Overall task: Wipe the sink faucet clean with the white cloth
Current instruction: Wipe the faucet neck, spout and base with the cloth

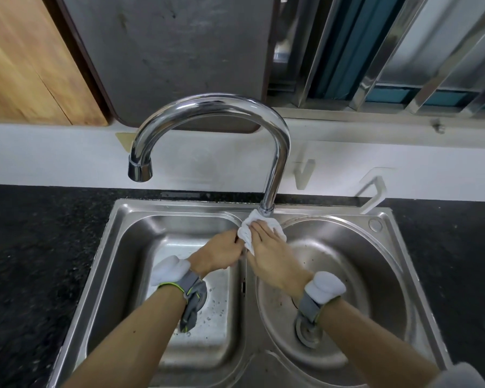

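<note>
Both our hands met at the back rim of the sink (179, 208), on the divider between the two basins: our left hand (217, 254) pinched the white cloth (247, 233) while our right hand (272, 247) pressed it with straight fingers against the foot of the faucet (277, 152). We judged the soft, crumpled cloth might slip off the slick, polished chrome gooseneck, or leave its high arch and spout unwiped.

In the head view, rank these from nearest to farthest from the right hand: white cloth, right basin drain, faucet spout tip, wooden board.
From the right hand:
1. white cloth, touching it at the faucet base.
2. right basin drain, below the wrist.
3. faucet spout tip, up and left.
4. wooden board, far upper left against the wall.
</note>
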`<act>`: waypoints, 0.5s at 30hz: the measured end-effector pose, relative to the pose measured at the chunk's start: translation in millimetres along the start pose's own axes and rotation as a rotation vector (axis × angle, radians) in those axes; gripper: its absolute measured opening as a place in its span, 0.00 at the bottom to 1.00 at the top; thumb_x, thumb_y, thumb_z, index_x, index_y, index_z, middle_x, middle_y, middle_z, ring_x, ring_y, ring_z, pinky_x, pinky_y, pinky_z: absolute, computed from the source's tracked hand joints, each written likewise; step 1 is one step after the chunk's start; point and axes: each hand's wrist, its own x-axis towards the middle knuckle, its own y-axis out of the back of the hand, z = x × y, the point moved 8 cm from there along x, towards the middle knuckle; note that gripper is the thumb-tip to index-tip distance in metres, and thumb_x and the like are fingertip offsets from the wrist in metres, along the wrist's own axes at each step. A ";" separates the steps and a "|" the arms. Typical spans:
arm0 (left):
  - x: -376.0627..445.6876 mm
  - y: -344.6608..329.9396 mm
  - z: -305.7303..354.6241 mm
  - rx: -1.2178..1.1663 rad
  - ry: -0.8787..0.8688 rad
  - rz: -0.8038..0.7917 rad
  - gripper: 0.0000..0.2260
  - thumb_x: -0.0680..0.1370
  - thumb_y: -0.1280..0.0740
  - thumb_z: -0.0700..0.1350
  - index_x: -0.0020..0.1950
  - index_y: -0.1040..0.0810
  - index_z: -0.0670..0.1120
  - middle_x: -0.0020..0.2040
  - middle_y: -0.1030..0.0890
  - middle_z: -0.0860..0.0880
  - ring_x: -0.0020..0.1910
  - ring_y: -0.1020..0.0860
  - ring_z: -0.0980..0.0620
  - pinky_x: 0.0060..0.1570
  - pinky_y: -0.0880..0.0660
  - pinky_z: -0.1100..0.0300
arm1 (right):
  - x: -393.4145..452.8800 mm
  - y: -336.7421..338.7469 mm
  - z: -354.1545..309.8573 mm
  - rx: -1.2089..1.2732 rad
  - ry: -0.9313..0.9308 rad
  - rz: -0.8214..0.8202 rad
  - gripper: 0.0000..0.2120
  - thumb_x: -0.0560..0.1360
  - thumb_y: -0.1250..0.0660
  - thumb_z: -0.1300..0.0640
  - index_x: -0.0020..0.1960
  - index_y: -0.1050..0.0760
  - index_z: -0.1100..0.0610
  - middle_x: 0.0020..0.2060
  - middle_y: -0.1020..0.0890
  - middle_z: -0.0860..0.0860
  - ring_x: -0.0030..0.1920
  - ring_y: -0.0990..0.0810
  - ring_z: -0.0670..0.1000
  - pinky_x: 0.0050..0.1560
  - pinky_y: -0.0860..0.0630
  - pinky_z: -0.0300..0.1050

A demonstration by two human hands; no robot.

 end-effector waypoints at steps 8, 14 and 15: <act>2.6 0.2 -9.9 0.005 0.037 0.008 0.14 0.80 0.46 0.47 0.39 0.28 0.46 0.35 0.21 0.50 0.27 0.27 0.53 0.25 0.31 0.65 | 27.5 3.6 2.5 -0.062 0.123 -0.265 0.11 0.78 0.43 0.61 0.56 0.27 0.65 0.58 0.23 0.61 0.61 0.27 0.59 0.65 0.33 0.50; 2.2 0.2 -19.9 -0.027 0.096 -0.031 0.15 0.82 0.44 0.51 0.43 0.25 0.44 0.32 0.21 0.50 0.24 0.28 0.54 0.24 0.31 0.64 | 47.1 3.6 -5.0 -0.112 0.096 -0.500 0.08 0.74 0.40 0.61 0.51 0.26 0.61 0.56 0.22 0.61 0.56 0.23 0.60 0.58 0.25 0.54; 2.0 -1.7 -18.8 -0.022 0.100 -0.031 0.15 0.82 0.45 0.50 0.43 0.25 0.44 0.33 0.21 0.49 0.24 0.28 0.54 0.23 0.31 0.64 | 48.9 1.7 -4.3 -0.129 0.090 -0.528 0.10 0.74 0.40 0.60 0.52 0.25 0.62 0.56 0.21 0.61 0.56 0.23 0.60 0.58 0.24 0.55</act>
